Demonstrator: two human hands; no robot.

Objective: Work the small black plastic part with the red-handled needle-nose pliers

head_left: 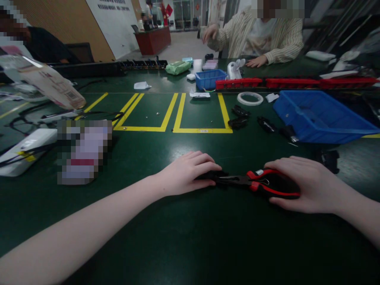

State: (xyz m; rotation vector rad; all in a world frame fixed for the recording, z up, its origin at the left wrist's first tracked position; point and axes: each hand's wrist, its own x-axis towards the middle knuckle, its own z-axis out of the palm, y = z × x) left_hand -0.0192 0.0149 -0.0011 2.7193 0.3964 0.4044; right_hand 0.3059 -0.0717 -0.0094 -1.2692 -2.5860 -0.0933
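Note:
My right hand [308,184] is wrapped round the red and black handles of long-nose pliers [257,183], which point left just above the green tabletop. At their tip, my left hand [190,174] is closed on a small black part [211,175], its fingers covering most of it. The jaws of the pliers reach this part; whether they grip it I cannot tell. More small black parts [240,116] lie beyond my hands, near the yellow tape and the big blue bin.
A blue bin [323,118] stands at the right, with a roll of white tape [249,98] near it. Red strips [292,83] and a small blue basket [210,79] lie farther back. At the left are a phone-like white box [29,152] and cables. A person sits across the table.

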